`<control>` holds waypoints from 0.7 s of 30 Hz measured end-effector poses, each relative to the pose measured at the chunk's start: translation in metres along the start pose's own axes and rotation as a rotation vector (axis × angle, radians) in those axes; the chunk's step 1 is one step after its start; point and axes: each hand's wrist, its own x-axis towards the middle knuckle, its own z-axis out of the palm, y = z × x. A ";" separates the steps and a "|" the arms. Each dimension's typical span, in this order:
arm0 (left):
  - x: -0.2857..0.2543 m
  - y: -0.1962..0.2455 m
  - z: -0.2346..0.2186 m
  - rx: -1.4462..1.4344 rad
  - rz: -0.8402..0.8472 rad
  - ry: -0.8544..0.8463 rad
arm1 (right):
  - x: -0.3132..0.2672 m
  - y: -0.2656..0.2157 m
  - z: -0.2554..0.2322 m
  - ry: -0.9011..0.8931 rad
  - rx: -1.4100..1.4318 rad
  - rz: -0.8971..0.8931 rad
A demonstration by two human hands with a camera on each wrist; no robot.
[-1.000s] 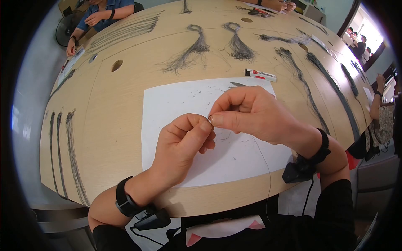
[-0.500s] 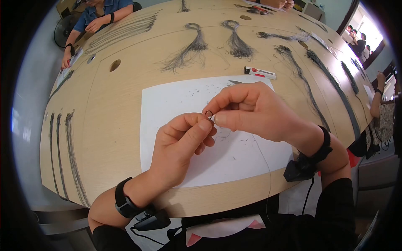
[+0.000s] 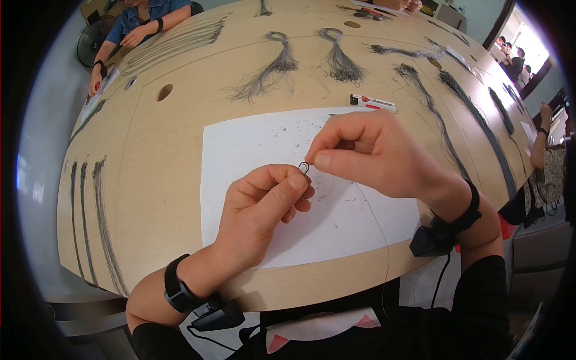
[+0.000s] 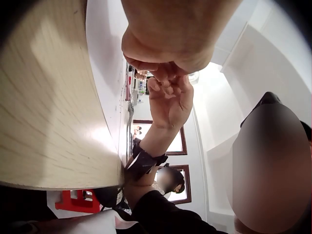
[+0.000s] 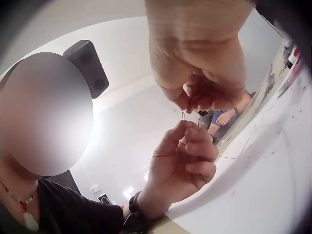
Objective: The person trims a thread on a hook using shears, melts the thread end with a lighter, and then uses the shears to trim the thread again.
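Between thumb and forefinger, my left hand point(image 3: 261, 201) pinches a small dark fish hook point(image 3: 304, 168), its rounded bend standing up above the fingertips. My right hand point(image 3: 375, 156) is at the hook's upper right side, thumb and forefinger drawn together with their tips right at the bend. I cannot tell whether they pinch it. From the right wrist, the hook point(image 5: 183, 116) shows as a thin upright loop between the two hands. A fine line point(image 3: 379, 231) runs over the paper and hangs past the table edge.
Under my hands lies white paper point(image 3: 231, 156) with dark specks. A white marker-like tube point(image 3: 373, 104) lies beyond it. Bundles of hooked lines point(image 3: 343, 63) are spread over the table point(image 3: 162, 198). Other people sit around it, one in a blue shirt point(image 3: 171, 9).
My right fingertips have shifted off the hook's top to its right side, leaving more of the bend showing. The left hand keeps its pinch and has barely moved.
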 end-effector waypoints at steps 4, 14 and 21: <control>0.000 0.000 -0.001 -0.002 -0.006 -0.007 | 0.001 0.000 0.001 -0.002 0.073 0.015; 0.002 -0.005 -0.002 0.072 0.188 0.053 | 0.000 -0.001 0.004 0.068 0.000 0.136; 0.004 -0.007 -0.003 0.156 0.286 0.038 | 0.001 0.008 0.011 0.148 0.098 0.124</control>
